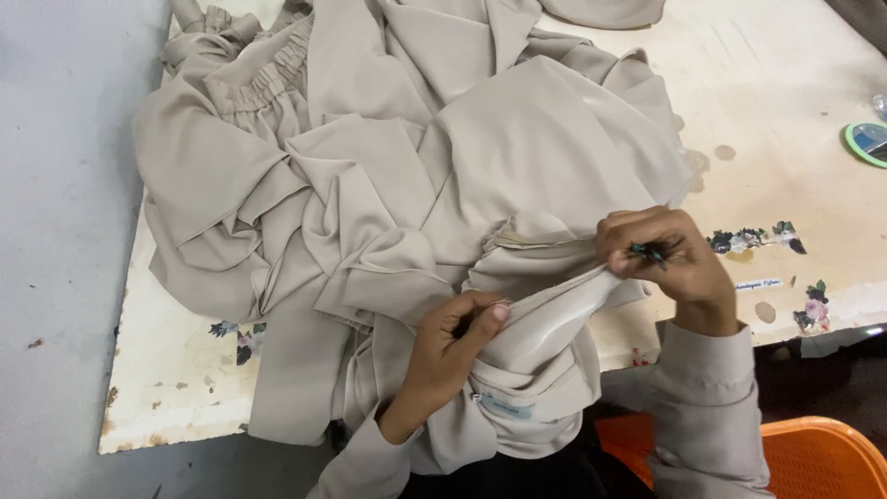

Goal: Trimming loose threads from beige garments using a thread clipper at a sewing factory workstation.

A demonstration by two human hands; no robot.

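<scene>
Worn table (795, 111), beige garment (416, 185) edge between pinching fingers (499, 312).

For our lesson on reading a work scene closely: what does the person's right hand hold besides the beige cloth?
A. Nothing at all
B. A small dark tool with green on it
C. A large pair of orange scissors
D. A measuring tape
B: the right hand pinches a small dark tool with a green tint between its fingers, at the stretched edge of the beige cloth.

Beige garment (407, 176), cream table (785, 102) — floral print, orange chair (822, 457), grey floor (55, 231)
</scene>
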